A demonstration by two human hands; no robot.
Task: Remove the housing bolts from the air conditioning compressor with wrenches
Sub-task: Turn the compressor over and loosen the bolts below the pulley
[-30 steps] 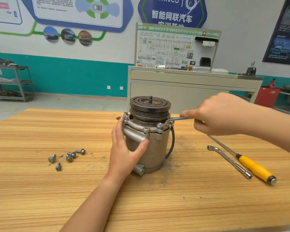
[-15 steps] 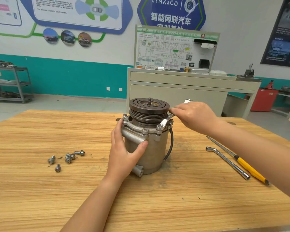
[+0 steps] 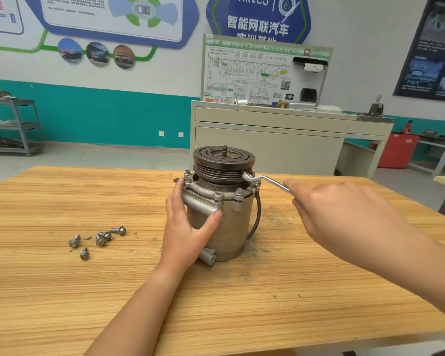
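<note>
One view only, worn on the person's head, looking forward and slightly down across the counter point(image 3: 62, 291). It sits close: both forearms run in from the bottom edge and nearly fill the lower frame. The compressor point(image 3: 221, 201) stands just above centre, within arm's reach of the lens. Wide-angle glass bends the counter's far edge behind the compressor. Beyond the compressor the camera faces a cabinet point(image 3: 267, 140) and the teal-banded wall point(image 3: 100, 116). No second view shares the scene.
</note>
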